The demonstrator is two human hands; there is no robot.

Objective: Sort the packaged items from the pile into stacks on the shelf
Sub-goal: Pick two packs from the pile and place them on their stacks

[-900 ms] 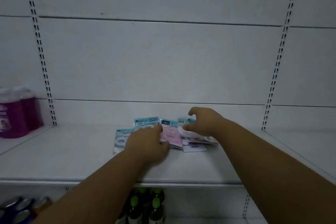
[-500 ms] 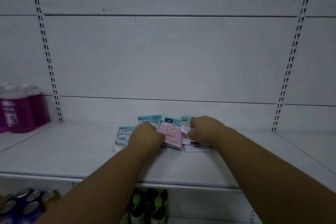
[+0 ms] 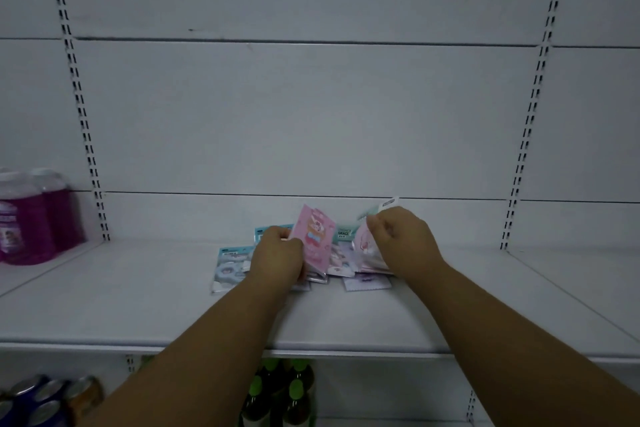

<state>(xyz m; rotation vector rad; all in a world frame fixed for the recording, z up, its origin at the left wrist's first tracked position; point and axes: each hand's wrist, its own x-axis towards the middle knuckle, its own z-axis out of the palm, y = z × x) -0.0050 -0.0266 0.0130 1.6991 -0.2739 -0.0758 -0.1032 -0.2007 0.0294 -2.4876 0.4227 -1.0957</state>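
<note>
A pile of flat packaged items (image 3: pixel 341 260) lies at the middle back of the white shelf (image 3: pixel 138 302). My left hand (image 3: pixel 277 258) grips a pink packet (image 3: pixel 313 239) and tilts it up on edge. My right hand (image 3: pixel 401 241) pinches a pale packet with a teal top (image 3: pixel 375 210), lifted above the pile's right side. A blue-white packet (image 3: pixel 228 265) lies flat at the pile's left edge, and a pale purple one (image 3: pixel 367 282) sticks out at the front. My hands hide part of the pile.
Purple liquid bottles (image 3: pixel 31 218) stand on the neighbouring shelf at the far left. Below the shelf edge are green-capped dark bottles (image 3: pixel 277 395) and several cans (image 3: pixel 45 399). Slotted uprights (image 3: pixel 81 104) frame the white back wall.
Both hands have closed on packets and raised them: the pink one now stands tilted in my left hand, the teal-topped one is lifted by my right. The view moved in closer.
</note>
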